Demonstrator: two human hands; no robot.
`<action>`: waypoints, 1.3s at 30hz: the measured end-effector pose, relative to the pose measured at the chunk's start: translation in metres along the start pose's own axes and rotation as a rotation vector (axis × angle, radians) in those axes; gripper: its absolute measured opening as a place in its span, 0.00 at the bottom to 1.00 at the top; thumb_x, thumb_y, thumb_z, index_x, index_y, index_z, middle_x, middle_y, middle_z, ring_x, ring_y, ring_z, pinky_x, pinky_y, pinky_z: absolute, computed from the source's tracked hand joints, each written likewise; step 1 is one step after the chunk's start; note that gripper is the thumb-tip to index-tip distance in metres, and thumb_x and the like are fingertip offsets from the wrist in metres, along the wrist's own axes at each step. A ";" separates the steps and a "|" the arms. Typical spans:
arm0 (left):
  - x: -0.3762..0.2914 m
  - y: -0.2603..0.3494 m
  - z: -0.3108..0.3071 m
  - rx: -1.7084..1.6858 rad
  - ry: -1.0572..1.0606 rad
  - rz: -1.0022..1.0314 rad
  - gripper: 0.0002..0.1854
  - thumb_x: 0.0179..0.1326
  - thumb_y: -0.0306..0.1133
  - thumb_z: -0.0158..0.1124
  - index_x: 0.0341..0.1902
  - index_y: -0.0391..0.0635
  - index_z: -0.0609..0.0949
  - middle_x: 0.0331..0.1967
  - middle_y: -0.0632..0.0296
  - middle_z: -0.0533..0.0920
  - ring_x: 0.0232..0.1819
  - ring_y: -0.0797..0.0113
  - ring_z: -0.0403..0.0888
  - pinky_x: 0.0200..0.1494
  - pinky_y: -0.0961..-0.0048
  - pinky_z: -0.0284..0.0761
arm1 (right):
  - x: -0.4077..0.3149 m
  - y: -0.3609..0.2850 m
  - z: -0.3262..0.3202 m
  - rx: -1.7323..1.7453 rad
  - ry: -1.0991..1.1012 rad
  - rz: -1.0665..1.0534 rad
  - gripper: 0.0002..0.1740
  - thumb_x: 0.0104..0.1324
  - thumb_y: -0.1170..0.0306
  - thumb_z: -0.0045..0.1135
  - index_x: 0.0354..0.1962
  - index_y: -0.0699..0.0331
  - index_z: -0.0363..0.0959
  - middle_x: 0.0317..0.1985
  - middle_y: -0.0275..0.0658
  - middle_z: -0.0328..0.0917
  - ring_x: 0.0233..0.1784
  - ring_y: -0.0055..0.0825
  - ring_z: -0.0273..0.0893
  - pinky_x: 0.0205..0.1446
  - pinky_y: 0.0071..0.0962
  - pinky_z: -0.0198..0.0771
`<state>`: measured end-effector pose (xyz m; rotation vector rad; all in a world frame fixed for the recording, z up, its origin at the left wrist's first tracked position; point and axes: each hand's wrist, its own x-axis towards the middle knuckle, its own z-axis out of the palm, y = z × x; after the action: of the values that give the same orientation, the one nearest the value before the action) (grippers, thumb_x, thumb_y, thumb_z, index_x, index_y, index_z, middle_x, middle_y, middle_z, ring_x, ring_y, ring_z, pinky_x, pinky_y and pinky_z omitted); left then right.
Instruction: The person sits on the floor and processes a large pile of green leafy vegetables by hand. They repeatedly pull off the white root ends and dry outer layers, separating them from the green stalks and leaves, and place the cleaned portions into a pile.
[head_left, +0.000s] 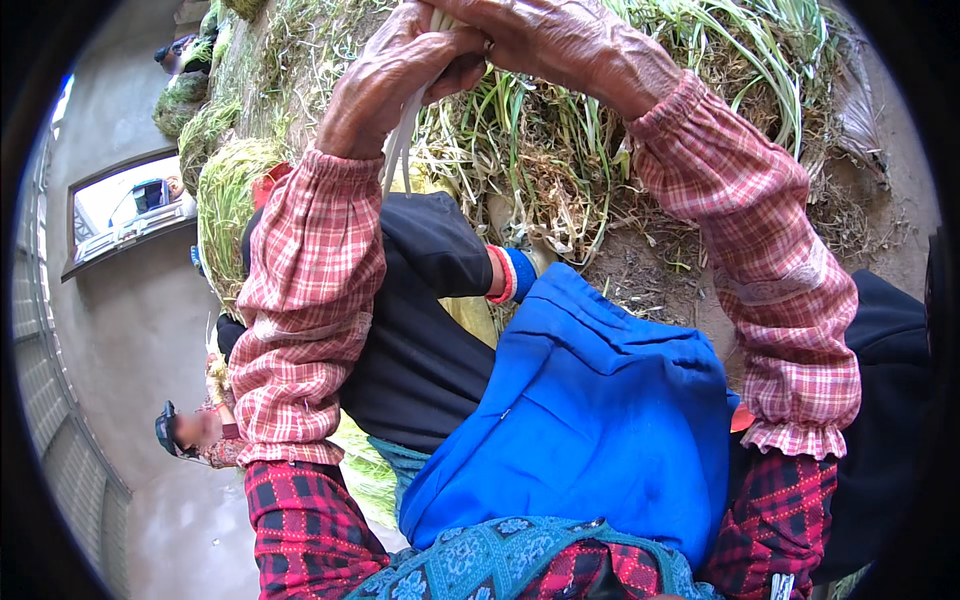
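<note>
Both hands are raised together at the top edge of the head view, partly cut off by it. My left hand (409, 75) has its fingers closed on several thin white stalks (403, 142), whose ends hang down beside the wrist. My right hand (570, 49) meets it at the fingertips, close to the stalks' upper part; what its fingers hold is hidden. Checked sleeve covers are on both forearms. Below and behind the hands lies a loose heap of green stalks with dry roots and leaves (525, 150). A blue cloth (600, 420) lies over the lap.
Tied bundles of green stalks (232, 195) stand at the left. A person in a dark cap (184, 431) is at the lower left, another person (176, 56) at the upper left. A grey wall (142, 300) with a window runs behind them. Yellow sacking (469, 319) lies by the foot.
</note>
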<state>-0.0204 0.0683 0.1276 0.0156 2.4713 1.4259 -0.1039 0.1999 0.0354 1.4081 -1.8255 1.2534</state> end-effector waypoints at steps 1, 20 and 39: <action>0.002 -0.005 -0.004 -0.052 -0.012 0.045 0.16 0.61 0.40 0.55 0.40 0.37 0.75 0.29 0.66 0.71 0.30 0.81 0.69 0.31 0.85 0.63 | 0.007 0.002 -0.003 -0.066 -0.037 -0.038 0.36 0.49 0.62 0.58 0.57 0.61 0.61 0.59 0.46 0.62 0.67 0.43 0.52 0.67 0.49 0.44; 0.038 0.011 0.006 0.215 0.162 0.386 0.18 0.59 0.44 0.59 0.40 0.39 0.76 0.18 0.67 0.74 0.18 0.80 0.68 0.26 0.84 0.65 | 0.043 0.040 -0.152 0.507 -0.628 0.390 0.33 0.64 0.57 0.51 0.61 0.64 0.54 0.53 0.47 0.66 0.53 0.31 0.66 0.56 0.33 0.65; 0.028 0.135 0.094 -0.765 0.355 0.262 0.25 0.65 0.51 0.46 0.46 0.38 0.73 0.33 0.60 0.76 0.33 0.70 0.75 0.39 0.75 0.72 | 0.019 -0.025 -0.162 0.288 -0.420 0.628 0.23 0.61 0.55 0.52 0.45 0.65 0.70 0.34 0.41 0.74 0.37 0.25 0.74 0.40 0.26 0.71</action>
<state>-0.0415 0.2217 0.1915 -0.0808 2.0371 2.5920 -0.1083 0.3344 0.1318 1.3641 -2.5972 1.6670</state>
